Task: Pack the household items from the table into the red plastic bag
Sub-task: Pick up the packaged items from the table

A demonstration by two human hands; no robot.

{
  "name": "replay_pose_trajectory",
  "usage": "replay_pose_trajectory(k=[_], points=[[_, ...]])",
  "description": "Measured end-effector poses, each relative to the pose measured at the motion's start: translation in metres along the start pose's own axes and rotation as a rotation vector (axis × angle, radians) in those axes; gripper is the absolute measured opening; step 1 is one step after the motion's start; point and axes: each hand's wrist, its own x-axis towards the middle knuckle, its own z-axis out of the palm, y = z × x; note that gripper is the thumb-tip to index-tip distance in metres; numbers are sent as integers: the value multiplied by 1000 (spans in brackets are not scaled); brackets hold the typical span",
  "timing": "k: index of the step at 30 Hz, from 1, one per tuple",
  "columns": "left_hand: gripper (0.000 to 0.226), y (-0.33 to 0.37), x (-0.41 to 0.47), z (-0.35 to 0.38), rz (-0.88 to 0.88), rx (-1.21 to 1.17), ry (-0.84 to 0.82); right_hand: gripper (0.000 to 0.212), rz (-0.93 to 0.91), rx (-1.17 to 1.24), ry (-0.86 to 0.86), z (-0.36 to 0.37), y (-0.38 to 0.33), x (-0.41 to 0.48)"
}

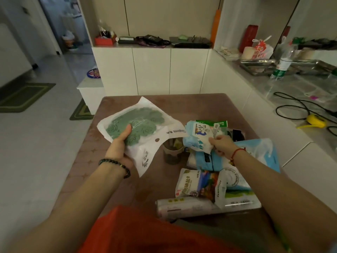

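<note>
My left hand holds a flat white packet with a green patterned mat above the brown table. My right hand grips a blue-and-white soft pack on top of the pile at the table's right side. The pile also holds a salt bag, a white roll, a light blue packet and other packets. A small cup stands between the hands. The red plastic bag lies at the near edge, below my arms.
White cabinets stand behind the table. A counter on the right carries a water bottle, metal trays, black cables and a yellow tool. Green floor mats lie on the tiled floor to the left.
</note>
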Motion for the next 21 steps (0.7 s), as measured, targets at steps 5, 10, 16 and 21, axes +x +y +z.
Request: replay_pose_trajectory(k=[5,10,16,21], points=[[14,2,-26,4,-33,40,64,20,-83,344,42,6,-30,-15],[11,-2,-60,2,-30,106,199,17,-275,639,1,-32,-78,-73],[43,-32,-127,30,73,187,32,32,-728,753,-309,-71,-68,-195],[67,-50,-190,30,97,161,-152,29,-930,451,-228,-50,-17,-269]])
